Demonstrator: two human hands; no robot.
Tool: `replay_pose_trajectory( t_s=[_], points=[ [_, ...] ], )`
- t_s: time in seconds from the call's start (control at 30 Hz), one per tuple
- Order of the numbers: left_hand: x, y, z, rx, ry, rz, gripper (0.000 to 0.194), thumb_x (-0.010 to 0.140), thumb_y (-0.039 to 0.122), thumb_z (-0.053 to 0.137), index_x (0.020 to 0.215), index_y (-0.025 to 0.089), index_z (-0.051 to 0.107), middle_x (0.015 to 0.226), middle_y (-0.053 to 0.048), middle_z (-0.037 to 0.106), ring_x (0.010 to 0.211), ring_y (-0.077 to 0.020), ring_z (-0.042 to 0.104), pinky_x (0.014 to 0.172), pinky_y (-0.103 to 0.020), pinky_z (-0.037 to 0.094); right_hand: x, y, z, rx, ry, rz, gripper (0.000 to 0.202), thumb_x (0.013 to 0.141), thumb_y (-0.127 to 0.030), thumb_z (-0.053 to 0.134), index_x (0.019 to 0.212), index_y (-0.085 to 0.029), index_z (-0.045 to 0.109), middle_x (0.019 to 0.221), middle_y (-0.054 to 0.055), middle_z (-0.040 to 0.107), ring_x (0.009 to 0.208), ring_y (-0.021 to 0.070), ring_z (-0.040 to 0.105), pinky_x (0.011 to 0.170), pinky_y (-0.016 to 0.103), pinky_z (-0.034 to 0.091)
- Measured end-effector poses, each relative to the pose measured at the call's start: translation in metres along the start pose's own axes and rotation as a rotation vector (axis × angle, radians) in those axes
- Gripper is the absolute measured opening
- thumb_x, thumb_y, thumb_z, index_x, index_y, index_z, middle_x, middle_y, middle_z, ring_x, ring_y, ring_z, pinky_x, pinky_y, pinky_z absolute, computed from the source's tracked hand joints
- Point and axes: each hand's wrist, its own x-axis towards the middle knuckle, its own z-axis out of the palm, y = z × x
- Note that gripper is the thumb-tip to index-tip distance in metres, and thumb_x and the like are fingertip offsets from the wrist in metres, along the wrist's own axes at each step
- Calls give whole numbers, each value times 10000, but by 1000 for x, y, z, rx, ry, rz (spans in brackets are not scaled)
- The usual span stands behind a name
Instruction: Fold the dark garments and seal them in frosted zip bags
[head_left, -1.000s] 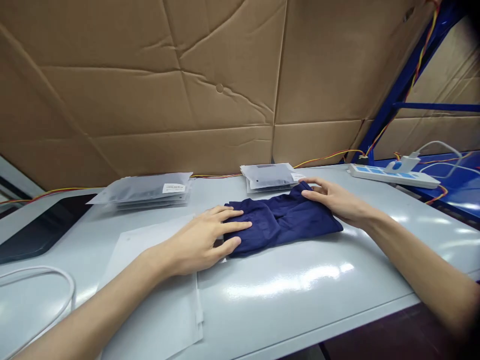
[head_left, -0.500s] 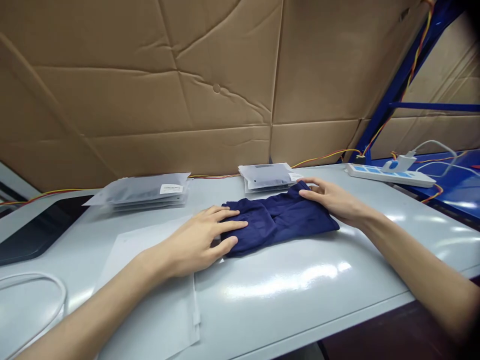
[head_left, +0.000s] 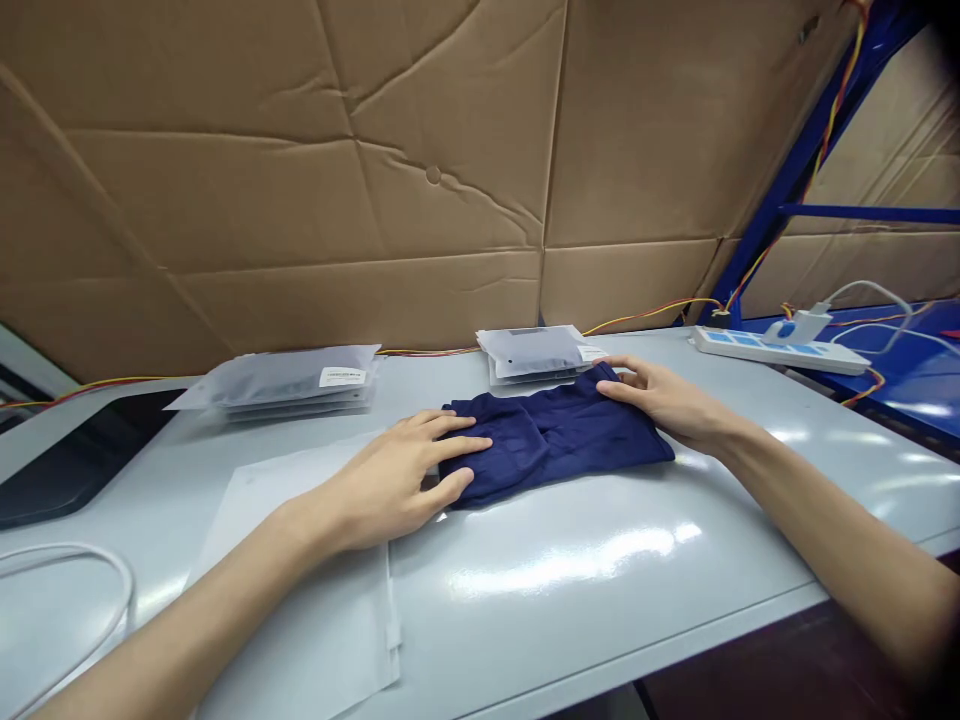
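A folded dark blue cloth (head_left: pixel 559 440) lies on the pale grey table (head_left: pixel 585 600), its surface wrinkled near the middle. My left hand (head_left: pixel 409 475) rests on the cloth's left end with its fingers spread. At the upper right corner of the cloth, my right hand (head_left: pixel 660 398) pinches the fabric between thumb and fingers. Frosted flat bags (head_left: pixel 315 620) lie under and in front of my left hand and forearm.
Two stacks of frosted bags with dark contents and white labels stand at the back, one left (head_left: pixel 292 385), one central (head_left: pixel 529 352). A power strip (head_left: pixel 780 348) lies at the right, a black flat object (head_left: pixel 82 450) at the left. Cardboard (head_left: pixel 375 200) rises behind.
The cloth and the fingers of my left hand have shifted very slightly to the left. My right hand keeps its hold on the corner.
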Motion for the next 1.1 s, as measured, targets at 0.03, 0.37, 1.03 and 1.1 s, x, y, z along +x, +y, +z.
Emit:
replay_pose_trajectory(
  t_s=[0.03,0.37,1.03,1.1],
  points=[
    [0,0,-1,-17,11,-2,457,1005,502,410,1428,380,535,1551,1,461,1430,-281,404,1180,-490,343,0,0,0,-2,7,5,504,860,-429,718,1322,-292,569,1074,44,745,1023,233,707,889,355,593],
    [-4,-17,-10,-74,120,-69,510,935,579,519,1342,279,582,1374,-65,596,1275,-278,543,1076,-433,459,-4,-6,0,-33,74,97,535,845,-442,734,1331,-288,571,1051,47,758,1037,236,712,876,324,599],
    [5,-17,-2,-469,217,-212,361,959,390,452,1276,252,553,1357,-65,630,1227,-250,612,1052,-448,487,13,-71,118,-407,-176,-208,618,893,-583,589,1379,-221,466,1242,129,659,856,212,705,781,371,566],
    [6,-17,-5,-478,273,-291,305,963,375,414,1172,235,586,1242,-56,689,1145,-242,652,1001,-439,509,12,-64,117,-548,-136,-347,439,928,-508,566,1264,-227,552,1220,106,657,962,218,676,833,371,539]
  ],
)
